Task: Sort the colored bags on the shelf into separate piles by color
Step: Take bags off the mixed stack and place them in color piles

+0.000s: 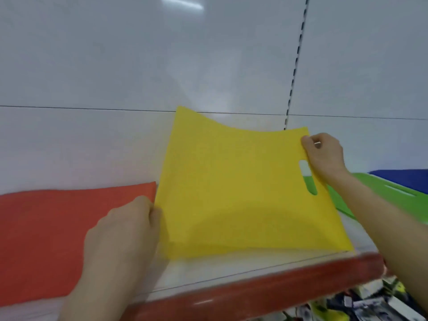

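- Four coloured bags are in view, one each of yellow, red, green and blue; two hands are at work.
- The yellow bag (231,193) is a flat square sheet with one oblong handle slot (308,177) near its right edge. It is held above the middle of the shelf, its far edge raised and sagging between the corners, its near edge low by the shelf front.
- The left hand (125,232) grips the bag's left edge, fingers curled round it.
- The right hand (324,154) pinches the far right corner, just above the slot, fingers bent tight on the material.
- The red bag (46,232) lies flat on the left, partly under the left hand.
- The green bag (393,195) lies on the right, showing through the slot; the blue bag (407,181) lies just behind it.
- The white shelf (220,269) has a red front edge (254,293), a white back panel (139,54) and one slotted upright (298,54).
- Below, blurred packaged goods (370,302) cannot be made out.
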The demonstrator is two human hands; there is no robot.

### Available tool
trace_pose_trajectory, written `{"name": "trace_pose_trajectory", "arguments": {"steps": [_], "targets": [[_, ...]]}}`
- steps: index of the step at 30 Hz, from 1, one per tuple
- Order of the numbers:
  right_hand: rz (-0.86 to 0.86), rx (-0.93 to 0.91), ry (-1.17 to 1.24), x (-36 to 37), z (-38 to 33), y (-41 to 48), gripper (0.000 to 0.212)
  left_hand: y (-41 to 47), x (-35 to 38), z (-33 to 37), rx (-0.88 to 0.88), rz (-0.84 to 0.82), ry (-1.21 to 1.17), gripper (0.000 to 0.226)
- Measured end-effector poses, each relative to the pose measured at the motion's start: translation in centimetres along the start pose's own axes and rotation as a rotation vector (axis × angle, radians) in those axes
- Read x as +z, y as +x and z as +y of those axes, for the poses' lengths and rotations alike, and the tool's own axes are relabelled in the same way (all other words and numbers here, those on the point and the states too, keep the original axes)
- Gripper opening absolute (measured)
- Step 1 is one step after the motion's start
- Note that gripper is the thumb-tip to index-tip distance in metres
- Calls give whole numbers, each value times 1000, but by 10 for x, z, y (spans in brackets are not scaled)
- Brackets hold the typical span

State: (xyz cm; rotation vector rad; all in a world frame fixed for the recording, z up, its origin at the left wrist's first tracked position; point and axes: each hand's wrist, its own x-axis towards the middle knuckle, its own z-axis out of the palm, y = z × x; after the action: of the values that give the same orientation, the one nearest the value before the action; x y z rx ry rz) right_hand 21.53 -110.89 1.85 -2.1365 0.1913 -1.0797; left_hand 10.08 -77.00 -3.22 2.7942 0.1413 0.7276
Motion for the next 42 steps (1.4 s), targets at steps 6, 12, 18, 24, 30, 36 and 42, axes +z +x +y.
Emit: {"name": "trace_pose_trajectory", "arguments": {"steps": [6, 12, 18, 24, 30, 36, 42], "targets": [[-277, -85, -106, 32, 17, 11, 32, -14, 13, 20, -92, -38, 185, 20], [-467, -85, -283, 56, 36, 8, 28, -11, 19, 29, -122, -139, 310, 16], [-657, -43, -424, 67, 51, 6, 28, -12, 21, 31, -82, -162, 342, 18], [-707, -99, -536, 68, 56, 1, 19, -12, 22, 29, -16, -188, 357, 17], [-693, -178, -706, 67, 55, -2, 22, -10, 27, 27, 17, -207, 372, 20], [-588, -172, -644, 51, 39, 2, 34, -10, 25, 34, 12, -182, 409, 22], [-504, -241, -265, 25, -11, -2, 33, -20, 11, 38, 114, 170, 134, 31]]}}
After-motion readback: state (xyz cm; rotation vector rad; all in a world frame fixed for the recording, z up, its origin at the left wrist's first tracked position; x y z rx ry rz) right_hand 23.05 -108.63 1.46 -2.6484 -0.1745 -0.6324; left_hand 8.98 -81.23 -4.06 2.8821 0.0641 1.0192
